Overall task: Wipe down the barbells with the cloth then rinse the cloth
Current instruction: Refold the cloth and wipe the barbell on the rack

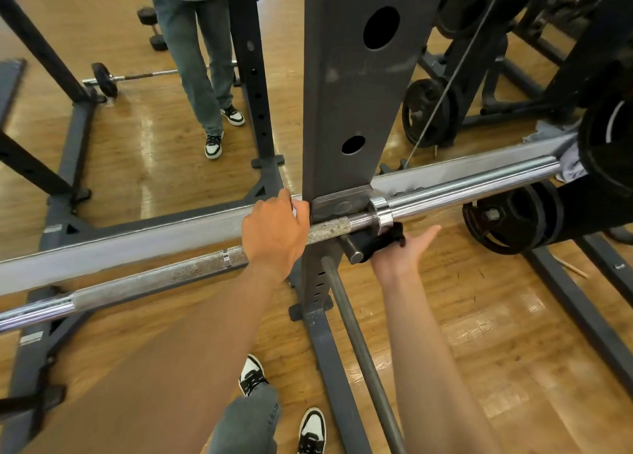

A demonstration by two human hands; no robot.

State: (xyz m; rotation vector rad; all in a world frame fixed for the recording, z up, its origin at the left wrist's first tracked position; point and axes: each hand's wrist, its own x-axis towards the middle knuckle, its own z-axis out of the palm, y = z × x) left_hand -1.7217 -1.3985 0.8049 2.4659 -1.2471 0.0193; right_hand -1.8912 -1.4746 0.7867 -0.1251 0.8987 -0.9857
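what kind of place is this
Almost certainly a gym's weights area: a barbell rests on a steel rack upright, weight plates hang on storage pegs, and a dumbbell lies on the wooden floor by a mirror.

Barbell [154,279]: chrome, knurled shaft, lying across dark rack upright [346,111], sleeve running right toward black weight plates [513,219]. Left hand [274,234]: fingers curled over shaft just left of upright. Right hand [404,251]: palm up below collar, fingers straight, black cloth [383,241] bunched against it, touching sleeve underside. Mirror behind: reflected legs, sneakers. Wood floor [496,333]; second loaded barbell [137,76] on floor, far left.
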